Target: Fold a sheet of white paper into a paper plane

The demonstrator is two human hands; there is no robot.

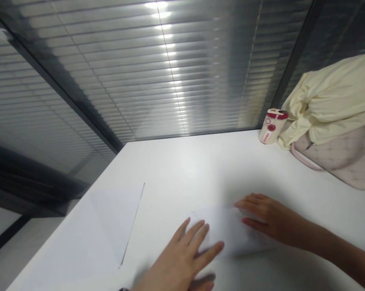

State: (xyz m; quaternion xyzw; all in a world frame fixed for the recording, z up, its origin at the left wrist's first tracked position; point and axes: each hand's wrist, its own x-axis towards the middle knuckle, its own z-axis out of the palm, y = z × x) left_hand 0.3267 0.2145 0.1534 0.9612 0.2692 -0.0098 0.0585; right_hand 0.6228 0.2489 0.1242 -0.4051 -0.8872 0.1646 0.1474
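A white sheet of paper [223, 230], which looks folded, lies on the white table [188, 169] in front of me. My left hand [187, 254] rests on its left end with the fingers spread. Over the right end lies my right hand [264, 216], its fingers stretched out and the thumb apart from them. The part of the paper under both hands is hidden. Its edges are faint against the table.
More white paper [109, 230] lies at the table's left. At the back right stands a cream and red cup [272, 126], beside a pale yellow garment [337, 97] on a pink quilted bag [349, 157]. A glass partition with blinds [170, 81] borders the far edge.
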